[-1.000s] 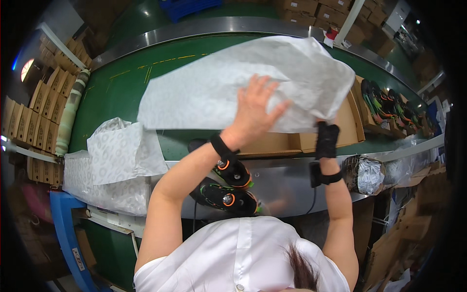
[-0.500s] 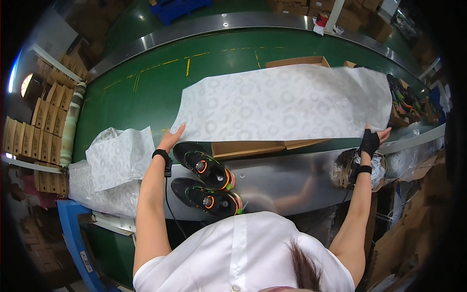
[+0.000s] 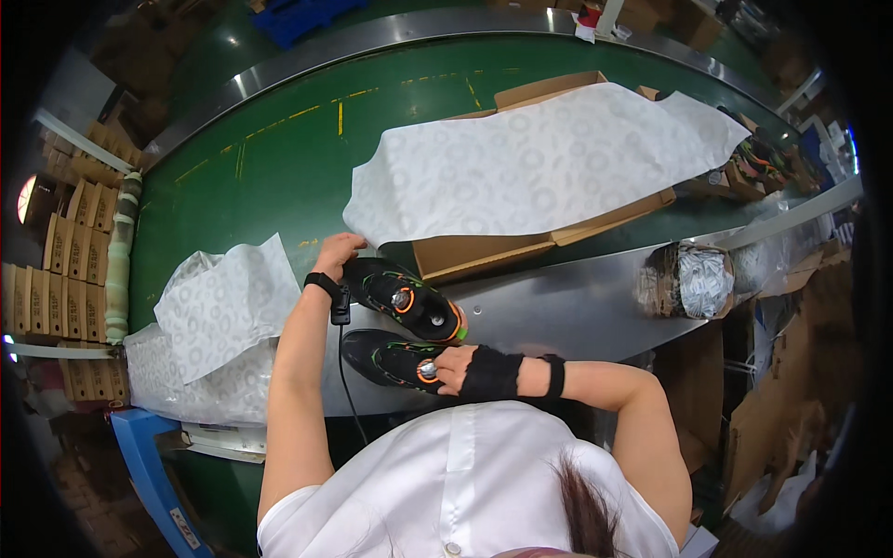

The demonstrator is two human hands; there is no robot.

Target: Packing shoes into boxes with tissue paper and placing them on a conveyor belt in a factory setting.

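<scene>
A white sheet of tissue paper with a grey ring pattern drapes over an open brown cardboard box. My left hand is closed at the sheet's near left corner, its fingertips partly hidden. Just beside it lies a black shoe with orange and green trim and a round dial. The second black shoe of the same kind lies nearer to me. My right hand, in a black fingerless glove, has its fingers curled onto that shoe's heel end. Both shoes rest on the metal table edge.
Left of me lies a stack of patterned paper above a blue post. Stacked shoe boxes stand at the far left. To the right are a container with crumpled wrapping and another box of shoes on the green belt.
My right hand has let go of the paper and come down to the nearer shoe. The sheet has settled lower over the box. My left hand stays near the paper's corner, fingers now curled.
</scene>
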